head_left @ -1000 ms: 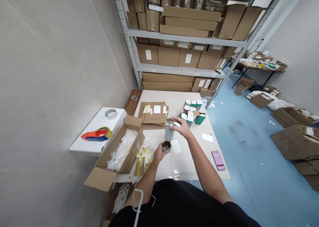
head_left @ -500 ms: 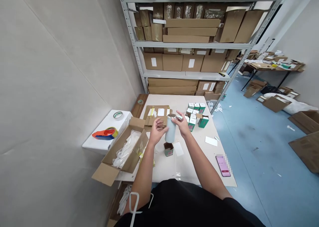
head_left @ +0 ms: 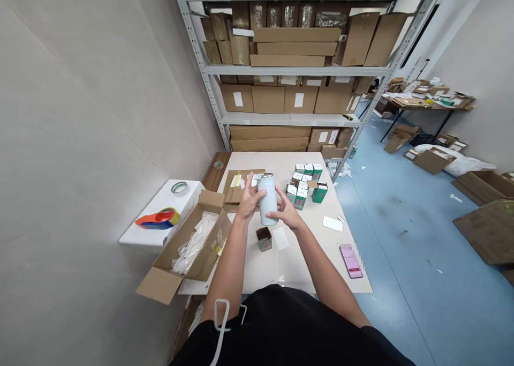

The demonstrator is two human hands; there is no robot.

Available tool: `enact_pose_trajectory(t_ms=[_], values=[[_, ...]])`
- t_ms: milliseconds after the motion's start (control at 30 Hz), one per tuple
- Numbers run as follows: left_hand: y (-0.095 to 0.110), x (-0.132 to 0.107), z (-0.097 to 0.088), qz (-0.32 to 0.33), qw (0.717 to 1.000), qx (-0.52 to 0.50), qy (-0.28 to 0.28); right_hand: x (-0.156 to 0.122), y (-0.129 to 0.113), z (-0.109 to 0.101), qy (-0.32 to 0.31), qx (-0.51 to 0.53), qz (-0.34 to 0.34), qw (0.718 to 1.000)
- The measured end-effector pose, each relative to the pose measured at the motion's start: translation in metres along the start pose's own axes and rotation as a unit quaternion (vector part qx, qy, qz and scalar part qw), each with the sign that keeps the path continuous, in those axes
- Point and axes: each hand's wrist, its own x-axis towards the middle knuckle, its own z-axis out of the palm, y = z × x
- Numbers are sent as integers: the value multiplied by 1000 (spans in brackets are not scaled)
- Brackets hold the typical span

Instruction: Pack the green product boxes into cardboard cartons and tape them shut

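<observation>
A light blue, can-shaped tumbler point(head_left: 267, 202) with a shiny top stands upright in the air over the table, between my two hands. My left hand point(head_left: 249, 201) grips its left side, thumb across the front. From the right, my right hand point(head_left: 286, 210) holds its lower side, thumb near the base and fingers partly hidden behind it. Just below stands a small open green box point(head_left: 264, 239), brown inside. Beside that box lies a white sheet of paper point(head_left: 281, 238).
Several green-and-white boxes point(head_left: 301, 197) are grouped at the table's right. An open carton point(head_left: 217, 243) with white wrapping stands at the left, beside a tape dispenser point(head_left: 158, 219). A phone point(head_left: 351, 262) lies near the right edge. Metal shelving point(head_left: 297, 71) stands behind.
My right hand has moved from the tumbler's top down to its lower side. My left hand has closed on the tumbler's upper left side. The whole view has shifted slightly.
</observation>
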Motion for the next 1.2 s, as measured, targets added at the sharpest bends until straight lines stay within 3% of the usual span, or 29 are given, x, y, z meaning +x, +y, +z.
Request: enact_pose_trajectory(t_ms=[100,200,300,367,467,633,733,867,1067,1200], values=[[-4,2,17,14,998,29,49,0,6,5,105,-45,-44,993],[-9,5,26,20,993,45,104,-1,5,2,99,-42,-48,993],[-12,9,28,15,997,12,75,-5,2,-3,65,-10,-35,997],[-11,10,30,13,999,-2,48,-7,2,-4,83,-17,-36,996],[-6,10,33,23,998,34,51,-7,5,-4,125,-43,-50,990],[2,10,35,-3,999,34,38,-5,10,-6,62,-11,-47,997],[5,10,31,5,999,48,9,-6,10,-8,90,-34,-41,995],[6,10,26,15,993,113,15,-8,12,-10,120,-63,-40,990],[3,6,21,-7,997,71,-5,-7,16,-11,61,-9,-34,998],[5,3,20,10,991,129,20,-10,13,-6,108,-39,-28,993]])
